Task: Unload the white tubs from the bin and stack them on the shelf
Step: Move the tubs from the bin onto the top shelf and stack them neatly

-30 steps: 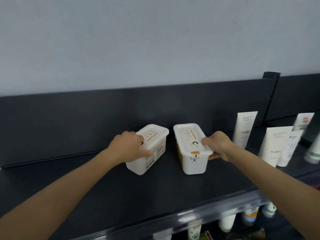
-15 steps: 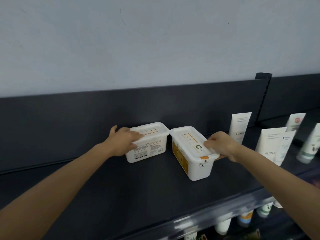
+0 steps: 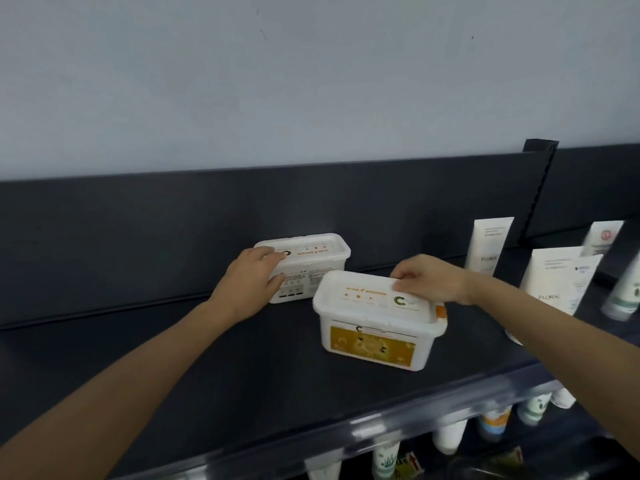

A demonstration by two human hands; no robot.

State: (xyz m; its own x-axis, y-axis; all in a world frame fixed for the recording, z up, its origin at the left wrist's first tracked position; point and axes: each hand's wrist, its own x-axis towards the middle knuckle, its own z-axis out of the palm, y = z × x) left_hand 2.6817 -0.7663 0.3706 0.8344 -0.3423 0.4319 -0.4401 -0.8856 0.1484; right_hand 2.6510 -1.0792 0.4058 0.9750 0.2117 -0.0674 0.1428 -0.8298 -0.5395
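Two white tubs sit on the dark shelf (image 3: 173,375). The bin is not in view. The step in hand looks like setting the tubs in place, and no stack is made yet.

The back tub (image 3: 311,258) stands close to the shelf's back wall. The left hand (image 3: 251,285) lies on its left end. The fingers (image 3: 266,254) rest flat on the lid and the thumb presses the front side, so the hand pinches that end of the tub.

The front tub (image 3: 375,327) sits nearer the shelf edge, a bit to the right, turned at a small slant. It is just beside the back tub; I cannot tell if they touch. The right hand (image 3: 427,282) is on its lid at the far right corner, fingers curled down over the rim, holding it.

Next, I think one tub must be lifted and set square on the other's lid. The lids have raised rims, so the top tub should sit level inside or it may slide off.

Writing: the front tub's lid has a green letter "C" and small orange words too blurry to read. Its front has a yellow picture label with another "C" above it. The back tub's side has tiny print I cannot read. Off to the right stand white tubes (image 3: 488,244), and they read "FLORA", with the end cut off.
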